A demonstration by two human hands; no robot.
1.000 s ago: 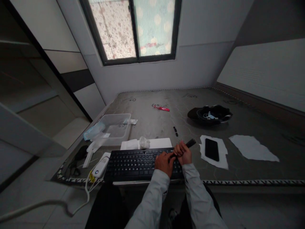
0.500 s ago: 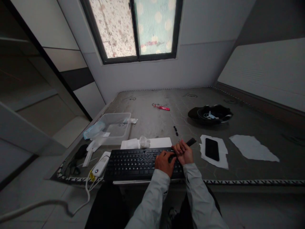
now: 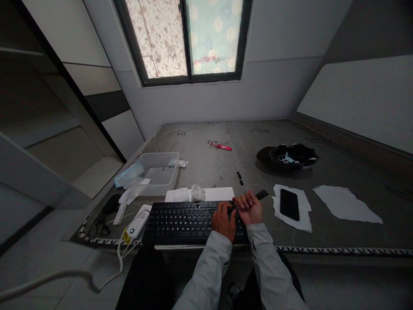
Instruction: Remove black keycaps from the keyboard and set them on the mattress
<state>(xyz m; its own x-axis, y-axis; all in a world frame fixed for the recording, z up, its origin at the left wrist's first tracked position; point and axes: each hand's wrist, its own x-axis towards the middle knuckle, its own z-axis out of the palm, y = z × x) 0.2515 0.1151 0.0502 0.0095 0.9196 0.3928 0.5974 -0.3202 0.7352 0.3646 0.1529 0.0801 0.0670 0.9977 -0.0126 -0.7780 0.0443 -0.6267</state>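
A black keyboard (image 3: pixel 180 221) lies along the near edge of the grey bed-like surface (image 3: pixel 200 168). Over its right end, my left hand (image 3: pixel 224 221) has its fingers curled down among the keys, thumb close to the fingertips. Whatever those fingers grip is too dark and small to name. My right hand (image 3: pixel 248 209) is beside it, palm turned partly up and fingers bent inward, closed on something I cannot make out. A flat dark strip (image 3: pixel 262 194) shows just beyond the right hand; whether it is held is unclear. Small black pieces (image 3: pixel 239 178) lie in a row behind the hands.
Crumpled white tissue (image 3: pixel 197 193) sits on a white sheet (image 3: pixel 221 193) behind the keyboard. Leftward are a clear plastic tub (image 3: pixel 161 172) and a white power strip (image 3: pixel 138 224). A phone (image 3: pixel 289 204) on paper, another paper (image 3: pixel 346 202) and a black cap (image 3: pixel 290 157) are right.
The fingers of my left hand have shifted slightly and lie flatter over the keys. My right hand stays almost in place. The whole view has moved a little.
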